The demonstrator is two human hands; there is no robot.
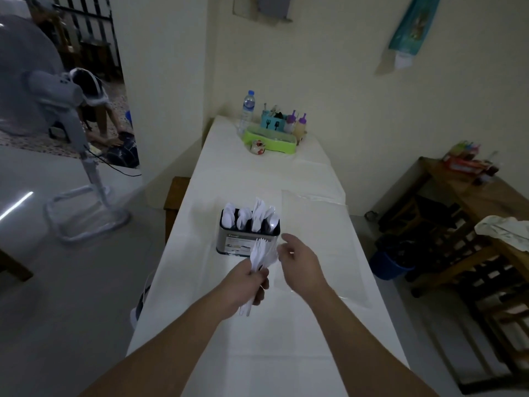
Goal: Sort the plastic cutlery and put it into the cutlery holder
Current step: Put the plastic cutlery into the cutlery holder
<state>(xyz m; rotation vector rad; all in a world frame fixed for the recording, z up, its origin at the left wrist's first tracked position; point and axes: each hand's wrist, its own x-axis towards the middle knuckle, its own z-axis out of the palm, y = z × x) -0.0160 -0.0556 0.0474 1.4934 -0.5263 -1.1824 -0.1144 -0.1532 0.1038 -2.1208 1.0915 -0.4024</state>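
— While your left hand (248,282) sits just below the middle of the frame, what is it gripping?

— Your fingers curl round a bundle of white plastic forks (262,257). Their long axis runs from lower left to upper right: the handle ends stick out under your fist, and the tines point up toward the cutlery holder (248,242), overlapping its front wall in the picture. Whether they touch it, you cannot tell.

— And your right hand (299,262)?

— It hovers just right of the forks, fingers relaxed and loosely bent, holding nothing. The fingertips lie near the tines; contact is unclear.

— Where is the holder?

— At the centre of the frame, upright on the white-covered table (315,325), a metal box with a label on its front. White spoons (234,216) stand in its left compartments with bowls up, and more white cutlery (264,212) stands upright in the right ones, too blurred to name.

— Anything further up?

— At the table's far end, above centre, a green tray (270,140) sits beside a water bottle (247,110). A standing fan (57,110) fills the upper left, and a wooden rack (458,224) lines the right edge.
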